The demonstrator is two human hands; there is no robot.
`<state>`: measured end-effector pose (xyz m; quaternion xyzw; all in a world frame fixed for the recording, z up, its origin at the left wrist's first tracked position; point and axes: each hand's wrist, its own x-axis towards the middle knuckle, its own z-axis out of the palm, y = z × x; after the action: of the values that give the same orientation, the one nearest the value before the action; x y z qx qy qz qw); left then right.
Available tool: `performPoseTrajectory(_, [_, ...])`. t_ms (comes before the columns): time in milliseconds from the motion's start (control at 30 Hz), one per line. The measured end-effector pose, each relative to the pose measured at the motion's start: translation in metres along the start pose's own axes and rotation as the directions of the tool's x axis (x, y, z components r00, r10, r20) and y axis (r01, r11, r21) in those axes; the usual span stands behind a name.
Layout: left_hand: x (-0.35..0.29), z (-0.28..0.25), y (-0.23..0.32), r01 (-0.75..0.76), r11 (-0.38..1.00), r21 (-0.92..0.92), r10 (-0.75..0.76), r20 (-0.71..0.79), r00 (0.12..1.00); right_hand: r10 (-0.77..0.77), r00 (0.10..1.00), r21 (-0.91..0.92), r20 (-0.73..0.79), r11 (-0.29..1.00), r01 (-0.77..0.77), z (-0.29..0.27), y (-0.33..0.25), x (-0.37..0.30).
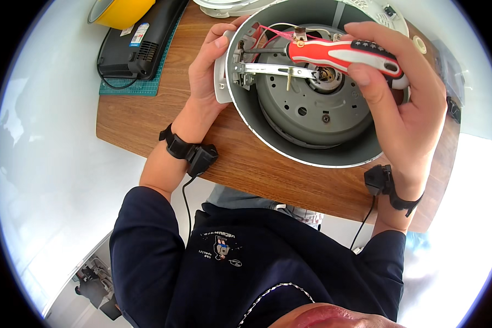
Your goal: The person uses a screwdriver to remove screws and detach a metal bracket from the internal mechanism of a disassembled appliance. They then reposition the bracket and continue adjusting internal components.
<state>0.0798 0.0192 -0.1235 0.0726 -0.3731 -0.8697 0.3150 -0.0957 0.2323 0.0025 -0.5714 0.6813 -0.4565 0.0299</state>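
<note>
A round metal appliance housing, which looks like a rice cooker body (317, 160), lies on the wooden table with its inside facing me. My right hand (404, 82) grips a red and white screwdriver (333, 54) inside it. The shaft runs left, its tip at a metal bracket (246, 68) on the inner wall. My left hand (206, 68) is closed round a light panel (222, 76) on the housing's left outside; some fingertips are hidden. Pink wires (276, 33) pass above the screwdriver. Below it, a metal lever arm (279, 69) reaches toward the centre of the round grey plate (311, 117).
At the back left, a black device (142, 46) with a cable rests on a green cutting mat (153, 87), a yellow bowl (123, 12) beside it. White plastic parts (229, 6) lie behind the housing. A clear container (448, 71) stands at the right edge of the wooden table (257, 169).
</note>
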Motion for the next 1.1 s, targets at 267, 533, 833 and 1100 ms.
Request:
performPoseTrajectory(267, [0.000, 0.001, 0.001, -0.011, 1.000, -0.005, 0.011, 0.012, 1.000, 0.016, 0.998, -0.032, -0.063, 0.999, -0.018, 0.004, 0.005, -0.001])
performPoseTrajectory(533, [0.002, -0.002, 0.000, -0.019, 1.000, -0.005, 0.019, 0.037, 0.999, 0.073, 0.996, -0.046, -0.060, 0.996, -0.076, 0.003, 0.002, -0.002])
performPoseTrajectory(833, [0.000, -0.001, 0.002, -0.018, 1.000, 0.009, 0.018, 0.017, 1.000, 0.041, 0.995, -0.129, -0.091, 0.990, -0.052, 0.006, 0.001, 0.001])
performPoseTrajectory(1100, [0.002, 0.004, 0.003, -0.054, 0.998, 0.034, 0.053, 0.009, 0.999, 0.207, 0.977, -0.178, -0.049, 0.961, -0.213, 0.001, -0.007, 0.005])
